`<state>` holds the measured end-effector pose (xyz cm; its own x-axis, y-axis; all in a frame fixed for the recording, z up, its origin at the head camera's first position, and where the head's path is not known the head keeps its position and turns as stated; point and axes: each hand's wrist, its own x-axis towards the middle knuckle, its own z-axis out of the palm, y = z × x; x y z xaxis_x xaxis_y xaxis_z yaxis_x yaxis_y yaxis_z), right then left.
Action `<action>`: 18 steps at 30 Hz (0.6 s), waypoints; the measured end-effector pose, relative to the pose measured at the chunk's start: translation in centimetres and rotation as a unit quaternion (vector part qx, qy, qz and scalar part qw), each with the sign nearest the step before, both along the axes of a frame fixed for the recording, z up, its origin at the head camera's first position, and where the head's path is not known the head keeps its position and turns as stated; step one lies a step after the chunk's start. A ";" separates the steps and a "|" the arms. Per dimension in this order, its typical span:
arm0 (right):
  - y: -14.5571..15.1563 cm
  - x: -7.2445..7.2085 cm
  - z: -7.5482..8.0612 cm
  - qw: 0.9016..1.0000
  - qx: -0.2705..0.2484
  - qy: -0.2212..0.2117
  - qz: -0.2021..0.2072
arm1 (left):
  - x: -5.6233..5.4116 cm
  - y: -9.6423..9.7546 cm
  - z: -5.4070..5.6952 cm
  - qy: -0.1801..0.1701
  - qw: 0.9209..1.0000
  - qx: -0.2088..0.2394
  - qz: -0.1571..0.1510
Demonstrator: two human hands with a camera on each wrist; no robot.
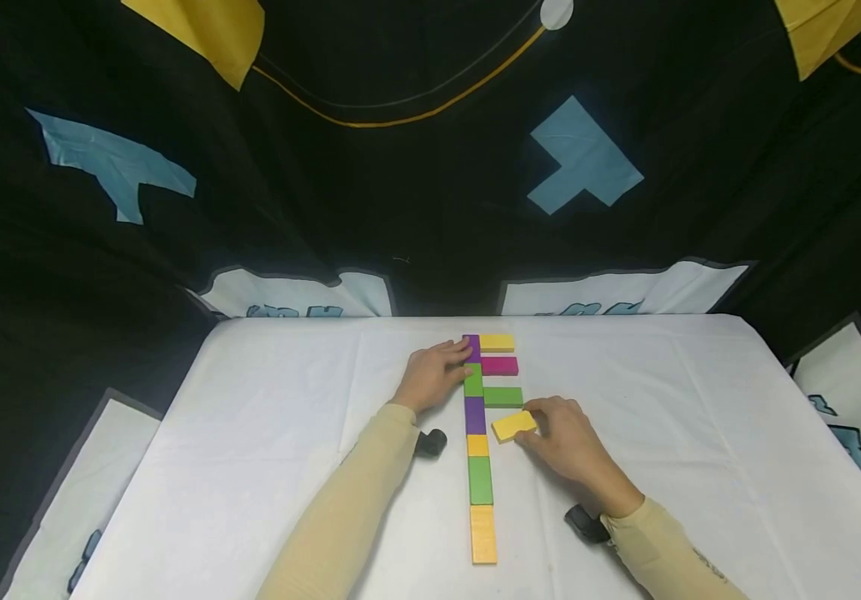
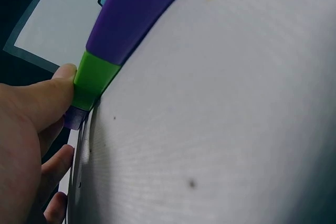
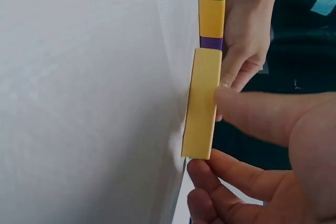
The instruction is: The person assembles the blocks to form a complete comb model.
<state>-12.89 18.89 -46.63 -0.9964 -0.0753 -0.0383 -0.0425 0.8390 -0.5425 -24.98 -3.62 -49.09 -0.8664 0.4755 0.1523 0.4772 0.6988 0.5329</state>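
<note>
A column of coloured blocks runs down the table toward me. My left hand [image 1: 432, 375] lies at its far end, fingers stretched onto the far purple block [image 1: 474, 353] and thumb against the green block [image 1: 473, 382]. The left wrist view shows that thumb on the side of the green block [image 2: 94, 80]. To the right of the column, my right hand [image 1: 568, 437] pinches a yellow block [image 1: 511, 426] between thumb and fingers, slightly turned. In the right wrist view, thumb and fingertips hold the edges of this yellow block [image 3: 202, 103].
Beside the column's right side lie a yellow block [image 1: 497, 342], a magenta block [image 1: 500, 366] and a green block [image 1: 503, 397]. Nearer me, the column continues with a purple block [image 1: 476, 415], an orange block [image 1: 478, 445], a green block [image 1: 480, 481] and a light orange block [image 1: 483, 535].
</note>
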 end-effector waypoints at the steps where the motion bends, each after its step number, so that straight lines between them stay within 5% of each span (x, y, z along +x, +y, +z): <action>1: 0.0 0.0 0.0 1.000 -0.001 0.000 -0.002 | 0.0 0.0 0.0 0.000 1.000 0.000 -0.001; 18: -0.7 -0.3 0.2 0.999 0.000 -0.028 -0.035 | 0.0 0.1 0.0 -0.009 1.000 0.000 0.009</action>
<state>-13.20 18.22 -46.41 -0.9955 -0.0063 -0.0940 0.0458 0.8393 -0.5417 -24.99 -3.49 -49.07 -0.8775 0.4598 0.1366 0.4547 0.7067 0.5420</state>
